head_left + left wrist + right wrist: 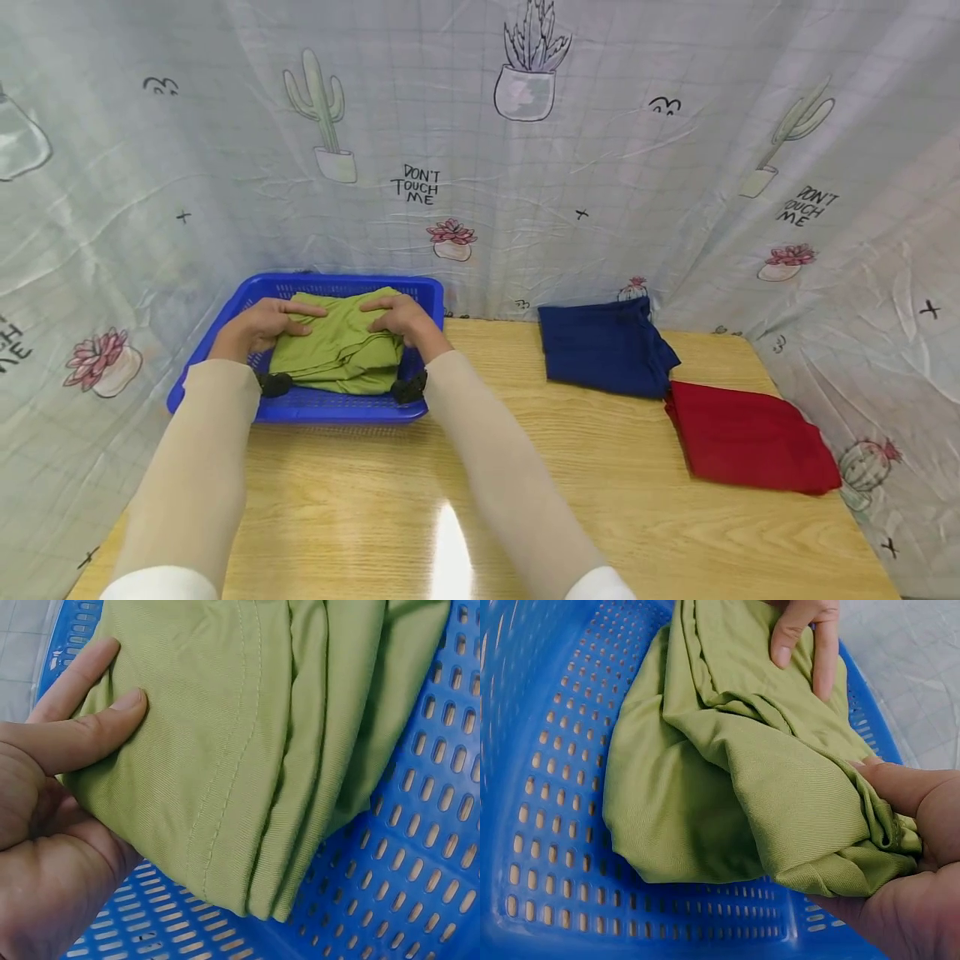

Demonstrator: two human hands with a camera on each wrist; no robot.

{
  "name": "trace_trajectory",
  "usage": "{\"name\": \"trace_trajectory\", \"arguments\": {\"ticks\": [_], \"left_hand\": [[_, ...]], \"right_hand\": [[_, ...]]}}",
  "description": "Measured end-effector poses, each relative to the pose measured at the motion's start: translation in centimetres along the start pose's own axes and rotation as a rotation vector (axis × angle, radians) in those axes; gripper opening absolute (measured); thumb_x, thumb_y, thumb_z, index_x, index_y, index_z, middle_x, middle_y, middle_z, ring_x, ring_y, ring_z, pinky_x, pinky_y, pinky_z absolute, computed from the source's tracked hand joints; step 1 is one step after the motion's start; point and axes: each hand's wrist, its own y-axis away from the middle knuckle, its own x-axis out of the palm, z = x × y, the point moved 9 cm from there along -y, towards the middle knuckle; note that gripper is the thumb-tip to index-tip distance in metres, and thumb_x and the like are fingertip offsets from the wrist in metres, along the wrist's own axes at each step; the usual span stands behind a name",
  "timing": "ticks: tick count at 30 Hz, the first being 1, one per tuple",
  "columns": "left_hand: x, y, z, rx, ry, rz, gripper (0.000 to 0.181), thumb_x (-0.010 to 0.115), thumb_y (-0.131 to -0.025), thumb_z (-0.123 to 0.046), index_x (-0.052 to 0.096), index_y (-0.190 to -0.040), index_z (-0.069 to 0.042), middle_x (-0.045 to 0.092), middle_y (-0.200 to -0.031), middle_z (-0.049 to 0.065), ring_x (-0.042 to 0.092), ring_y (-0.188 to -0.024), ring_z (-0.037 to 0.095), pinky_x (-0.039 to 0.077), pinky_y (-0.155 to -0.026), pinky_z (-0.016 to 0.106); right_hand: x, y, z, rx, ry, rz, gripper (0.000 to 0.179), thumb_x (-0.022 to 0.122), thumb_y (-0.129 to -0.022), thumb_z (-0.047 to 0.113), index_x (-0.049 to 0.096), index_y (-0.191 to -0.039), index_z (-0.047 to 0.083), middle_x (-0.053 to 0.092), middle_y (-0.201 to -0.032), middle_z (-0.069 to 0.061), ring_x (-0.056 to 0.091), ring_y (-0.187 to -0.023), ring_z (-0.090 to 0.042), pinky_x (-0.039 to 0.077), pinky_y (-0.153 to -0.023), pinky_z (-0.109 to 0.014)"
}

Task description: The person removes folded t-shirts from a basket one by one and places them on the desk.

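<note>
A folded yellow-green garment [337,342], with a double-stitched seam and several layers, is inside the blue plastic basket [330,414]. My left hand [264,325] grips its left side, thumb and a finger lying on top; in the left wrist view the left hand [67,772] has its palm by the lower edge. On the opposite side my right hand [405,323] holds the cloth, its thumb on top. The right wrist view shows the right hand [922,847] round a bunched, rumpled corner of the garment [802,810]. Fingers beneath the cloth are hidden.
A folded dark blue cloth [603,346] lies at the back of the wooden table [540,450], right of the basket. Beside it, nearer the right edge, is a folded red cloth [753,437]. A printed curtain [480,150] hangs behind and around the table.
</note>
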Motion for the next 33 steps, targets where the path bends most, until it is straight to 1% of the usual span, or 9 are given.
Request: {"name": "trace_trajectory", "arguments": {"ticks": [2, 7, 11, 17, 23, 25, 28, 31, 33], "left_hand": [[-0.1, 0.0, 0.0, 0.001, 0.003, -0.013, 0.041, 0.062, -0.100, 0.000, 0.067, -0.137, -0.015, 0.000, -0.168, 0.023, 0.029, -0.042, 0.003, 0.035, -0.044, 0.022], [-0.2, 0.1, 0.1, 0.005, -0.020, -0.018, 0.044, 0.062, -0.101, -0.003, 0.060, -0.144, -0.011, 0.002, -0.168, 0.023, 0.028, -0.040, 0.004, 0.034, -0.042, 0.022], [-0.4, 0.5, 0.1, 0.010, -0.039, -0.022, 0.047, 0.062, -0.101, -0.005, 0.055, -0.147, -0.007, 0.003, -0.169, 0.022, 0.027, -0.040, 0.003, 0.033, -0.041, 0.022], [-0.6, 0.9, -0.6, 0.026, -0.010, -0.029, 0.046, 0.062, -0.101, -0.004, 0.057, -0.146, -0.009, 0.002, -0.169, 0.019, 0.028, -0.040, 0.003, 0.033, -0.041, 0.022], [-0.7, 1.3, -1.1, 0.041, -0.016, -0.027, 0.047, 0.064, -0.100, -0.005, 0.056, -0.146, -0.009, 0.000, -0.169, 0.017, 0.030, -0.039, 0.003, 0.035, -0.040, 0.022], [-0.9, 1.5, -1.2, 0.048, -0.026, -0.030, 0.046, 0.065, -0.100, -0.006, 0.058, -0.145, -0.011, -0.001, -0.170, 0.016, 0.030, -0.038, 0.003, 0.035, -0.040, 0.022], [-1.1, 1.9, -1.5, 0.061, -0.020, -0.027, 0.042, 0.066, -0.099, -0.007, 0.065, -0.139, -0.019, -0.001, -0.170, 0.015, 0.031, -0.038, 0.003, 0.035, -0.040, 0.022], [-1.2, 2.3, -1.7, 0.075, 0.013, -0.017, 0.039, 0.067, -0.098, -0.006, 0.071, -0.132, -0.026, -0.002, -0.170, 0.014, 0.031, -0.037, 0.002, 0.035, -0.039, 0.021], [-1.2, 2.6, -1.9, 0.086, 0.035, -0.009, 0.039, 0.067, -0.098, -0.005, 0.072, -0.130, -0.026, -0.004, -0.170, 0.014, 0.031, -0.037, 0.003, 0.035, -0.039, 0.021]], "right_hand": [[-0.1, 0.1, 0.2, -0.001, -0.008, 0.003, 0.042, 0.071, -0.096, 0.008, 0.071, -0.132, 0.029, 0.052, -0.144, 0.002, 0.015, -0.049, -0.011, 0.021, -0.046, -0.028], [-0.2, 0.2, 0.3, -0.017, -0.016, 0.025, 0.042, 0.070, -0.097, 0.008, 0.070, -0.133, 0.029, 0.042, -0.157, 0.002, 0.017, -0.048, -0.011, 0.022, -0.046, -0.027], [-0.3, 0.2, 0.3, -0.030, -0.015, 0.033, 0.042, 0.070, -0.097, 0.009, 0.070, -0.133, 0.029, 0.044, -0.157, 0.000, 0.019, -0.045, -0.009, 0.023, -0.044, -0.027], [-0.8, 0.3, 0.5, -0.036, 0.003, 0.031, 0.041, 0.069, -0.098, 0.011, 0.070, -0.133, 0.033, 0.040, -0.160, 0.001, 0.017, -0.045, -0.010, 0.021, -0.044, -0.028], [-1.0, 0.5, 1.1, -0.083, -0.045, 0.045, 0.042, 0.069, -0.097, 0.006, 0.070, -0.134, 0.027, 0.033, -0.164, -0.001, 0.021, -0.045, -0.009, 0.025, -0.045, -0.027], [-0.9, 0.8, 1.4, -0.112, -0.060, 0.052, 0.043, 0.069, -0.096, 0.003, 0.069, -0.135, 0.024, 0.034, -0.164, -0.003, 0.022, -0.045, -0.009, 0.026, -0.045, -0.025], [-0.9, 1.2, 2.0, -0.149, -0.078, 0.061, 0.045, 0.068, -0.096, 0.000, 0.069, -0.136, 0.020, 0.039, -0.160, -0.007, 0.023, -0.045, -0.008, 0.027, -0.046, -0.024], [-0.9, 1.5, 2.4, -0.181, -0.085, 0.069, 0.045, 0.068, -0.095, -0.001, 0.068, -0.136, 0.018, 0.041, -0.158, -0.009, 0.024, -0.046, -0.007, 0.028, -0.047, -0.023], [-1.0, 1.6, 2.6, -0.194, -0.084, 0.075, 0.045, 0.068, -0.095, -0.001, 0.068, -0.137, 0.017, 0.040, -0.159, -0.009, 0.024, -0.046, -0.007, 0.029, -0.048, -0.023]]}}
